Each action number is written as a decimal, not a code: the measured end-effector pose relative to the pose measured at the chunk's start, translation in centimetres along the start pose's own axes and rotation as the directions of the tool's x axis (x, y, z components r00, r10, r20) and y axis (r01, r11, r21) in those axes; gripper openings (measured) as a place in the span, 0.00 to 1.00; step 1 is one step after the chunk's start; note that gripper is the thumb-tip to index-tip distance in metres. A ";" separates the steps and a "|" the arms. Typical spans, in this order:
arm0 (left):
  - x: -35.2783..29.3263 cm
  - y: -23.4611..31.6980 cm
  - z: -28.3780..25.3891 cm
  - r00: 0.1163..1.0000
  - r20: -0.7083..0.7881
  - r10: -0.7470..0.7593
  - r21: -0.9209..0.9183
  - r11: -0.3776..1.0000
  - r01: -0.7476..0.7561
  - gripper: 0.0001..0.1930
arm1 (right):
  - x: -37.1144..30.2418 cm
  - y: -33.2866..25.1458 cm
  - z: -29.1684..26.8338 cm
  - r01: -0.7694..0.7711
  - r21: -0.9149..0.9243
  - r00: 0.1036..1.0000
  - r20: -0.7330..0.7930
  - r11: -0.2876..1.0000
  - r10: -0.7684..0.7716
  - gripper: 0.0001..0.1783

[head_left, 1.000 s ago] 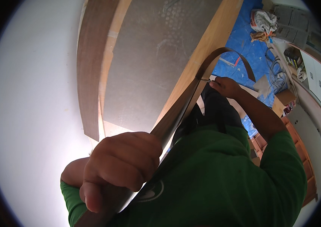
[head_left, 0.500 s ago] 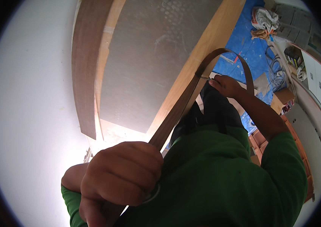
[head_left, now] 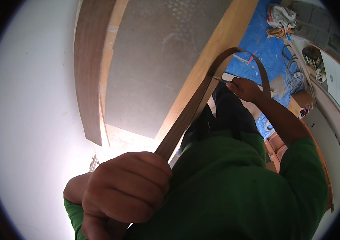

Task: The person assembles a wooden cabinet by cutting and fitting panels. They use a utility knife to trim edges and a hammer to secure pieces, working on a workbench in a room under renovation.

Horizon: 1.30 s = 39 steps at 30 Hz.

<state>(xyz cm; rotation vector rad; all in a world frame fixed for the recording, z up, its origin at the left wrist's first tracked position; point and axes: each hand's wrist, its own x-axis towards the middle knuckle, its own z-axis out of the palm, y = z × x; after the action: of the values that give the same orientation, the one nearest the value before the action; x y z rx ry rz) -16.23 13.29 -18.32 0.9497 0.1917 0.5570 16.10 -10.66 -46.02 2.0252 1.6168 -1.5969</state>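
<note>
My left hand (head_left: 128,188) is closed in a fist around the near end of a long brown edge-banding strip (head_left: 186,117). From this fist the strip runs taut up and to the right, then bends over in a wide loop that comes down beside my right wrist. My right hand (head_left: 245,89) is closed on a small grey metal tool (head_left: 223,81), mostly hidden by the fingers, so its kind is unclear. The tool's tip lies at the strip's edge, just below where the loop starts.
A large grey-faced panel with pale wood edges (head_left: 158,68) stands left of the strip. A dark brown board (head_left: 90,72) runs along the white wall (head_left: 30,120). Blue sheeting (head_left: 254,40) covers the floor at the far right, with coiled cable (head_left: 294,82) and a cardboard box (head_left: 301,100).
My right hand and the tool have shifted slightly to the right. The left fist has moved a little left and down, still gripping the strip.
</note>
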 end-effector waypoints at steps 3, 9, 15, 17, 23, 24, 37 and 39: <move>0.0 0.0 -0.1 1.000 0.026 0.011 0.003 1.000 -0.011 0.37 | -0.2 0.3 -0.1 0.011 -0.019 1.000 -0.013 1.000 -0.012 0.37; 0.0 -0.1 -0.1 1.000 0.022 0.004 0.003 1.000 -0.004 0.36 | -1.3 0.7 -0.8 -0.062 -0.033 0.996 0.056 0.998 0.064 0.35; 0.5 0.3 0.2 0.998 0.042 -0.043 0.012 0.999 0.042 0.37 | -3.3 0.5 -1.5 -0.086 0.215 0.995 0.069 0.973 0.073 0.27; 0.8 0.5 0.4 0.996 0.036 -0.082 0.023 0.996 0.081 0.37 | -3.0 -0.1 -1.3 -0.006 0.331 1.000 0.025 0.944 -0.002 0.25; 0.9 0.5 1.1 0.996 -0.024 -0.081 0.052 0.995 0.082 0.37 | -0.4 -2.4 -0.7 0.055 0.269 0.998 0.009 0.962 -0.059 0.26; 0.7 0.6 1.2 0.994 -0.020 -0.104 0.054 0.993 0.104 0.37 | -0.1 -2.6 -0.9 0.051 0.232 0.998 0.021 0.971 -0.058 0.26; -1.0 1.3 1.1 0.995 -0.077 -0.058 0.031 0.998 0.060 0.32 | 1.1 -3.4 -1.3 -0.015 0.179 0.995 0.104 0.984 -0.004 0.30; -1.0 1.3 1.3 0.994 -0.098 -0.054 0.035 0.998 0.058 0.31 | 1.0 -3.3 -1.1 -0.010 0.171 0.995 0.099 0.985 -0.007 0.30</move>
<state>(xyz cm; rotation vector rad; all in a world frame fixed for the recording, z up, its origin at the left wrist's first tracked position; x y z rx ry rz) -17.06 12.41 -16.58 0.9520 0.3163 0.5497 14.19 -7.96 -44.65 1.9878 1.4900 -1.8633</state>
